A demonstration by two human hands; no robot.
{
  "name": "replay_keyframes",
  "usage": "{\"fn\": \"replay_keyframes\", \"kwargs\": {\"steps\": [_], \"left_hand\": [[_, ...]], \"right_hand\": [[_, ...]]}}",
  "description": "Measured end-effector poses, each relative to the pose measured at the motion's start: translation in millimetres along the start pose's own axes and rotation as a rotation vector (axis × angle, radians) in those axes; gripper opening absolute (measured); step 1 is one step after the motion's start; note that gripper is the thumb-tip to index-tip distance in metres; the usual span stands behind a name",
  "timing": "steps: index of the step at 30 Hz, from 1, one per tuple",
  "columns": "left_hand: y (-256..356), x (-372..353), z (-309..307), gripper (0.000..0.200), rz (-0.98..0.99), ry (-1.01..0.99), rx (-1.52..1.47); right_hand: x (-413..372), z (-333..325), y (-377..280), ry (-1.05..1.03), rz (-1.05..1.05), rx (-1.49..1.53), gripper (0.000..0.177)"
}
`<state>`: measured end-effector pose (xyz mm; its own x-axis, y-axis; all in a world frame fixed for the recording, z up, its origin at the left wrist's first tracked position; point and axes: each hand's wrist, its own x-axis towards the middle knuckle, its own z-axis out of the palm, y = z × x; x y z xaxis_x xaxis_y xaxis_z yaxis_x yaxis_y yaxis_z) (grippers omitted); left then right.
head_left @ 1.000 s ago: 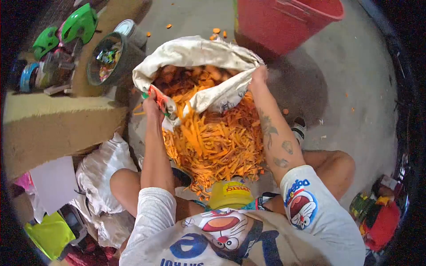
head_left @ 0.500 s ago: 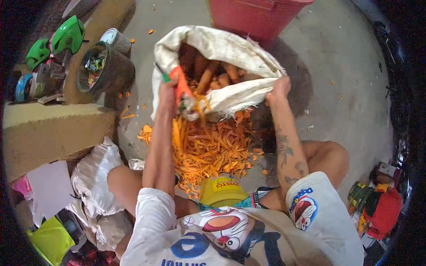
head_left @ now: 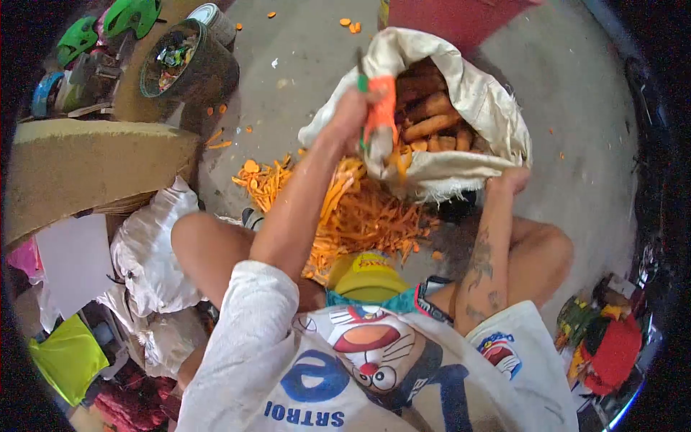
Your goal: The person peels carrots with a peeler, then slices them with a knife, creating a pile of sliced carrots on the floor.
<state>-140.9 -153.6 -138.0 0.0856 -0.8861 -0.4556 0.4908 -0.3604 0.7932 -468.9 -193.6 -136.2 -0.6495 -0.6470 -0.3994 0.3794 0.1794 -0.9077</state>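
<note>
A white woven sack (head_left: 486,83) with a rolled rim lies open in front of me, whole carrots (head_left: 432,119) showing inside. My left hand (head_left: 353,111) is closed at the sack's left side, on its rim beside an orange and green patch; a thin dark object juts up there, too blurred to name. The right side of the rim is gripped by my right hand (head_left: 509,181). Below the sack, a heap of orange peelings and strips (head_left: 374,223) covers the floor, some strips hanging near the rim. A yellow bucket (head_left: 369,277) stands between my legs.
A red tub (head_left: 453,21) is beyond the sack. At upper left are a dark bin of wrappers (head_left: 173,61), a lidded tin (head_left: 212,21) and green items (head_left: 129,18). White bags (head_left: 155,248) lie left; a red cloth (head_left: 615,353) is at lower right. Carrot pieces dot the floor.
The sack and both my hands have moved to the right in the view. More of the peelings heap shows at its left side, and the sack's mouth is turned differently.
</note>
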Motion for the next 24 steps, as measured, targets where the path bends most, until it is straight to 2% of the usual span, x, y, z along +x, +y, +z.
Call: {"fn": "replay_keyframes", "kwargs": {"steps": [1,2,5,6,7,8,9,10,11,12,14,16,21,24], "left_hand": [[16,0,-4,0.018,0.057,0.054,0.033],[32,-2,-15,0.019,0.107,0.11,0.069],[45,20,-84,0.02,0.099,0.154,-0.017],[53,15,-95,0.022,0.035,0.217,0.279],[54,7,-98,0.024,-0.027,0.276,0.57],[45,-2,-97,0.024,-0.037,0.262,0.577],[43,-4,-94,0.025,0.031,0.256,0.591],[45,-3,-90,0.026,0.102,0.249,0.6],[47,-15,-86,0.025,0.085,0.157,0.596],[51,-23,-84,0.025,0.084,0.15,0.588],[61,-39,-82,0.022,0.037,0.106,0.764],[71,-52,-75,0.021,0.019,0.167,0.808],[67,-13,-84,0.026,0.004,0.104,0.756],[70,-18,-58,0.021,-0.018,0.109,0.741]], "right_hand": [[10,-13,7,-0.106,0.087,0.129,0.053],[14,-23,15,-0.093,0.096,0.139,0.053],[20,-47,50,-0.04,0.129,-0.075,0.057],[20,-56,60,-0.041,0.112,-0.176,0.059],[-16,-62,67,0.032,0.035,-0.105,0.066],[-31,-78,84,0.083,0.04,-0.235,0.064],[-78,-81,99,0.321,-0.034,-0.355,0.06],[-108,-105,123,0.359,0.041,-0.692,0.052],[-106,-146,180,0.08,0.082,-0.683,0.05],[-127,-164,178,0.087,0.074,-0.687,0.05],[-183,-175,178,-1.603,-0.025,-1.635,0.041],[-219,-154,157,-1.538,-0.078,-1.819,0.047],[-224,-151,147,-1.648,-0.036,-1.812,0.055],[-211,-169,146,-1.742,0.058,-1.799,0.062]]}}
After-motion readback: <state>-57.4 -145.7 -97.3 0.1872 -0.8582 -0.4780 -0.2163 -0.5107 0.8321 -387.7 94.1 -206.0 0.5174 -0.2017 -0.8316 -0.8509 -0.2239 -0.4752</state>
